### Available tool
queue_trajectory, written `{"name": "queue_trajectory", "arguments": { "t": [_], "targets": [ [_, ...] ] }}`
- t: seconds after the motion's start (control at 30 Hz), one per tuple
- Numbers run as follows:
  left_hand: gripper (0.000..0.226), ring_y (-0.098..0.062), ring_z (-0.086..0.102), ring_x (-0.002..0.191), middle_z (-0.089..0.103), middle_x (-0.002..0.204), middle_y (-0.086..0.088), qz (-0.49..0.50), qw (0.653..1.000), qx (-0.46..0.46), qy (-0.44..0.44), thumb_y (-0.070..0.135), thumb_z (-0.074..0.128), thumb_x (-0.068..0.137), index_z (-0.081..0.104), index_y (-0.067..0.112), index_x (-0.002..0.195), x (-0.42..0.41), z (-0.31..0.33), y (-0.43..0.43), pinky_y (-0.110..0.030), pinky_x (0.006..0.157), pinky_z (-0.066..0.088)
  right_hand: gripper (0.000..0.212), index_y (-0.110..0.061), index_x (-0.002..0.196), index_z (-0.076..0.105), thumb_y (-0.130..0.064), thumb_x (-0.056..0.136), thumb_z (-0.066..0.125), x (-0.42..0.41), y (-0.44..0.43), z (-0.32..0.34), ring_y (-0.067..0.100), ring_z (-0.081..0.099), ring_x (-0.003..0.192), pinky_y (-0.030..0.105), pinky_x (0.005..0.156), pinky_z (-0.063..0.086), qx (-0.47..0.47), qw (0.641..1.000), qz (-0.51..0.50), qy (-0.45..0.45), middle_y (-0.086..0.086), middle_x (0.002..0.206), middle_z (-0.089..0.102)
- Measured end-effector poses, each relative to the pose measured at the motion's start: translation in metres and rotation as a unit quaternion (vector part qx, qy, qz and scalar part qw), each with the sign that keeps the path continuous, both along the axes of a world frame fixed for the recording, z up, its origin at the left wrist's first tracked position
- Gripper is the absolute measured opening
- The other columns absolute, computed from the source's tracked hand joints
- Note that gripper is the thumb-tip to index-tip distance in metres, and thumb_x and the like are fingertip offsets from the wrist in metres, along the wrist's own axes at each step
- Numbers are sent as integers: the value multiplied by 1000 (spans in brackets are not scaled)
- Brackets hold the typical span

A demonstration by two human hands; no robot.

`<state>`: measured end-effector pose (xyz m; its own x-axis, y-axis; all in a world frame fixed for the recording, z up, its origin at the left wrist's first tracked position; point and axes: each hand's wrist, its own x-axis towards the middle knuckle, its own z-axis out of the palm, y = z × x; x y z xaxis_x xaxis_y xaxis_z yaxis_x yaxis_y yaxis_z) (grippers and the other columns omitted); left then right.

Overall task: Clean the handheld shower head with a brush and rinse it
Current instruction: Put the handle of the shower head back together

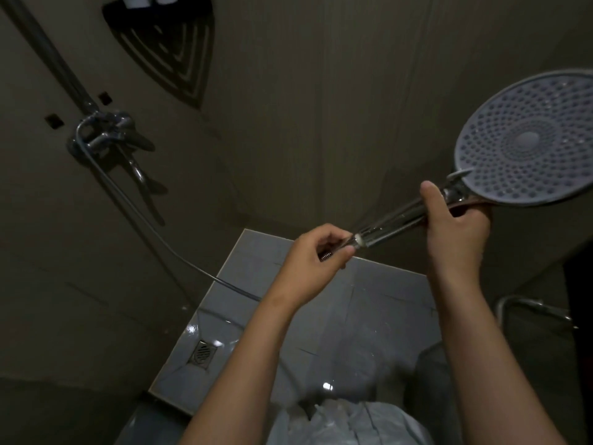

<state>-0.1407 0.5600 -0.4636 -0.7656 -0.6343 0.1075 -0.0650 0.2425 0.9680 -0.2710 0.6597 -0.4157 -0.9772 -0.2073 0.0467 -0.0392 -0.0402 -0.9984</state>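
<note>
From the tap (106,133) on the left wall, the hose (154,226) drops and runs right, above the floor (256,316) and its drain (203,352), to our left hand (316,261). That hand comes up from below with the wrist bent, and its grip is narrow: thumb and curled fingers pinch the nut (325,256) where the hose meets the handle (394,223).

We judge the step to be work at this joint, steadying it or turning the nut; we cannot tell which. No brush shows.

To do it well, we should let the fingertips alone work the nut while the other hand stops the handle from rolling. We should also keep the hose slack so it does not drag on the joint.

Further right, our right hand (455,226) rises on a nearly straight forearm. It wraps the handle just below the neck, thumb on top and fingers curled underneath.

The shower head (526,139) is up at the far right, held in the air clear of the wall. Its dotted face is turned toward us with drops on it. That suits scrubbing, and drips fall to the floor.
</note>
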Motion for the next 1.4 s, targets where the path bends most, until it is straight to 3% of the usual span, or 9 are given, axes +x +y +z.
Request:
{"name": "queue_trajectory", "arguments": {
  "t": [0.17, 0.3, 0.47, 0.53, 0.7, 0.87, 1.1, 1.23, 1.4],
  "targets": [
    [33, -4, 64, 81, 69, 82, 11, 25, 1000, -2, 10, 1, 79, 68, 63, 29, 74, 5, 0, -3, -21, 77, 52, 30, -22, 67, 46, -34, 83, 68, -4, -2, -3, 3, 45, 55, 6, 47, 36, 24, 1000, 14, -5, -6, 64, 49],
    [37, -8, 62, 81, 66, 82, 12, 32, 999, -40, -4, 5, 79, 67, 55, 32, 70, 5, -3, 2, -30, 76, 51, 23, -15, 80, 55, -33, 83, 68, -5, -4, -9, 3, 49, 58, 6, 50, 38, 33, 999, 27, 1, -6, 68, 53],
    [17, -14, 64, 78, 68, 87, -6, -32, 999, 23, -23, 8, 63, 85, 55, 23, 81, 5, 2, 0, -34, 78, 50, 21, -19, 74, 55, -32, 82, 69, -6, -3, -12, 5, 54, 64, 22, 70, 41, 24, 999, 15, -19, -5, 72, 58],
    [19, -12, 65, 74, 69, 86, -10, -35, 998, 41, -21, 2, 62, 86, 55, 19, 81, 5, 2, 0, -23, 70, 51, 25, -20, 69, 51, -32, 82, 69, -5, -3, -12, 8, 54, 64, 23, 71, 41, 27, 999, 15, -20, -4, 71, 57],
    [30, -6, 60, 72, 66, 77, 6, -6, 1000, 21, -7, 6, 76, 73, 59, 31, 70, 6, -2, -2, -22, 64, 45, 21, -19, 71, 55, -31, 82, 69, -6, -3, -12, 15, 60, 77, 25, 73, 45, 43, 999, 25, -12, 4, 84, 64],
    [37, -4, 53, 76, 57, 78, 11, 24, 998, -60, -24, 7, 80, 65, 51, 30, 70, 5, -3, 0, -23, 68, 43, 22, -14, 91, 60, -32, 83, 68, -2, -4, -10, 12, 58, 76, 20, 71, 39, 45, 999, 24, -9, 2, 86, 63],
    [6, -16, 59, 80, 68, 79, 7, -29, 996, 26, -81, 26, 62, 81, 56, 28, 82, 1, -5, 5, -40, 83, 48, 19, -15, 89, 58, -31, 84, 68, -3, -4, -9, 9, 57, 71, 15, 64, 40, 41, 999, 22, -7, -2, 80, 61],
    [14, -13, 63, 85, 70, 81, 5, -51, 995, 40, -75, 16, 62, 84, 57, 29, 80, 4, -5, 3, -40, 90, 48, 19, -12, 90, 62, -29, 84, 68, -4, -5, -11, -3, 53, 64, 0, 49, 37, 52, 998, 38, -2, -3, 78, 61],
    [31, -10, 59, 77, 61, 77, 5, -8, 999, -8, -39, 7, 75, 75, 53, 30, 75, 4, -6, 4, -35, 75, 51, 31, -18, 64, 49, -33, 84, 67, -4, -4, -11, -1, 46, 50, 4, 43, 32, 83, 996, 30, 0, -4, 63, 51]
  ]
}}
